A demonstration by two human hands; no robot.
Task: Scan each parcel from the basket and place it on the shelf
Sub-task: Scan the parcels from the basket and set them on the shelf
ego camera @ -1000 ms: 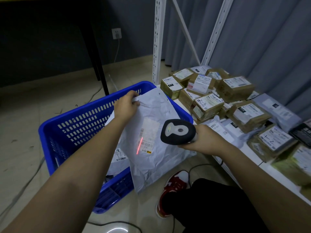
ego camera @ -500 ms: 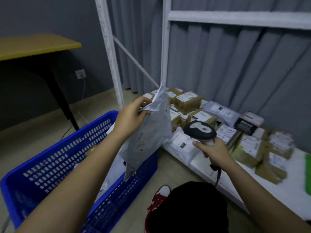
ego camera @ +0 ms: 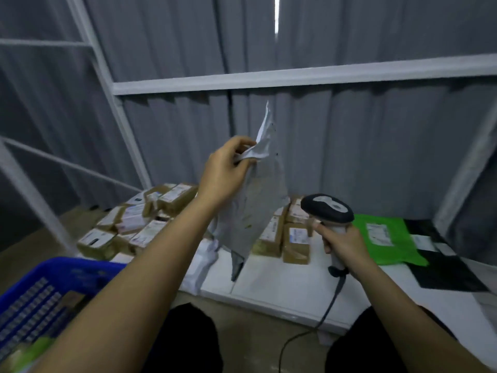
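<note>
Since half a second ago the grey mailer bag (ego camera: 255, 203) has been carried away from the blue basket (ego camera: 53, 286) and is now held above the white shelf (ego camera: 282, 289). The left hand (ego camera: 224, 170) is raised, forearm stretched forward, fingers pinched on the bag's top corner. The scanner (ego camera: 326, 208) is gripped upright in the right hand (ego camera: 341, 243), near the brown boxes (ego camera: 285, 235).

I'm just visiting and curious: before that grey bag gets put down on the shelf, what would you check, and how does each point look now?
1. Left hand grips bag at its top: ok.
2. Bag clear of basket: ok.
3. Bare shelf below bag: ok.
4. Right hand holds scanner, clear of bag: ok.
5. Label scanned: cannot tell.
</note>
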